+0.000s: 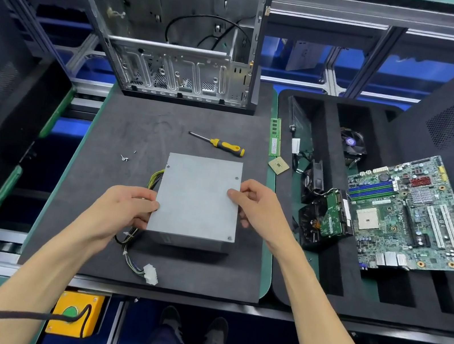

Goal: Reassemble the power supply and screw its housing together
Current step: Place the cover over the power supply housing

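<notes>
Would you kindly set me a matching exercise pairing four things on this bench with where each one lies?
Things:
1. screwdriver
2. loose screws
3. motherboard
4. white connector

Places:
A. in the foam tray on the right
B. on the mat, beyond the power supply
C. on the mat, left of the power supply
D. at the end of the cable, near the mat's front edge

Pairs: 1-B, 2-C, 3-A, 4-D
</notes>
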A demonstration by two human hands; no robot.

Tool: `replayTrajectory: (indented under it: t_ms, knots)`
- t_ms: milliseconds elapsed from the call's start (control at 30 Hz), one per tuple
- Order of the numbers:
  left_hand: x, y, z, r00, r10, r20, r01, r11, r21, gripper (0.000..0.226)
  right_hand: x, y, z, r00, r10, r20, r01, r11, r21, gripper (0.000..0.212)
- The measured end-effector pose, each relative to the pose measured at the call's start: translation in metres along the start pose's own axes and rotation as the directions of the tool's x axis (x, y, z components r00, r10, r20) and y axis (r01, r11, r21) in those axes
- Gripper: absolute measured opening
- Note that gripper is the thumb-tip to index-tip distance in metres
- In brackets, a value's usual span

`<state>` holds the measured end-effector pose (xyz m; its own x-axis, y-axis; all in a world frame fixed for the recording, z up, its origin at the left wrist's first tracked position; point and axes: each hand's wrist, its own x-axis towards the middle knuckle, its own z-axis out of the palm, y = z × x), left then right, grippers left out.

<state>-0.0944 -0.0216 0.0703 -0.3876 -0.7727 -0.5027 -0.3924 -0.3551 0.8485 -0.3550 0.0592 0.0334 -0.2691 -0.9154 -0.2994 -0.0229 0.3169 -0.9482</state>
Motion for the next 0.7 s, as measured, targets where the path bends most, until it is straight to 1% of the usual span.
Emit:
replayTrajectory:
  t_ms: [100, 167, 233, 300, 400, 467, 700]
  knots:
    - [0.0, 0.001, 0.006, 0.998, 0.007, -0.066, -0.005, 1.0, 0.03, 0.014, 0.0, 0.004, 0.002, 0.999, 0.048, 0.013, -0.049, 0.999, 0.023, 0.02]
    - [0.001, 0.002, 0.008, 0.995, 0.019, -0.098, -0.016, 0.999, 0.028, 0.011, 0.001, 0.007, 0.001, 0.998, 0.069, -0.008, -0.069, 0.997, -0.021, 0.023]
    - [0.002, 0.003, 0.008, 0.992, 0.028, -0.12, -0.023, 0.999, 0.042, 0.009, 0.001, 0.009, -0.003, 0.997, 0.068, -0.039, -0.069, 0.998, -0.011, 0.028]
    - [0.003, 0.003, 0.007, 0.991, 0.027, -0.131, -0.02, 0.998, 0.051, 0.01, 0.001, 0.011, -0.006, 0.997, 0.057, -0.047, -0.057, 0.998, 0.018, 0.032]
    - [0.004, 0.004, 0.003, 0.991, 0.013, -0.13, -0.007, 0.999, 0.049, 0.011, 0.004, 0.013, -0.006, 0.997, 0.029, -0.068, -0.033, 0.998, -0.057, 0.029]
    - [0.005, 0.003, 0.001, 0.991, 0.007, -0.134, 0.001, 0.998, 0.06, 0.01, 0.006, 0.012, -0.004, 0.997, 0.009, -0.077, -0.014, 0.997, -0.071, 0.028]
    - [0.008, -0.002, -0.001, 0.983, 0.029, -0.179, -0.004, 0.991, 0.137, 0.007, 0.011, 0.011, 0.0, 0.999, 0.019, -0.042, -0.022, 0.998, -0.067, 0.033]
